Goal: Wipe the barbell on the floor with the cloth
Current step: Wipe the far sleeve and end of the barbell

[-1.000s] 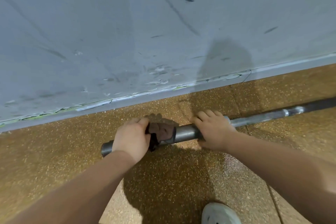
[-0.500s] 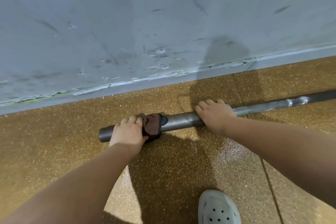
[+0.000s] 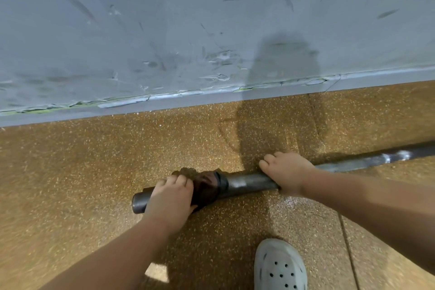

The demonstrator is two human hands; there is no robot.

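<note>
Head view: dark-grey steel barbell [image 3: 247, 182] is laid on speckled ochre floor [image 3: 70, 172]. A dark brown cloth [image 3: 204, 186] is clamped round its sleeve by left hand [image 3: 170, 200]; the bar is gripped by right hand [image 3: 286, 172]. Wiping is judged under way; next, the cloth must be slid along the bar.

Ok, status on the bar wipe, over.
Left hand grips cloth around bar near its end. Right hand holds bar. It lies on floor by wall. Shoe clear.
</note>
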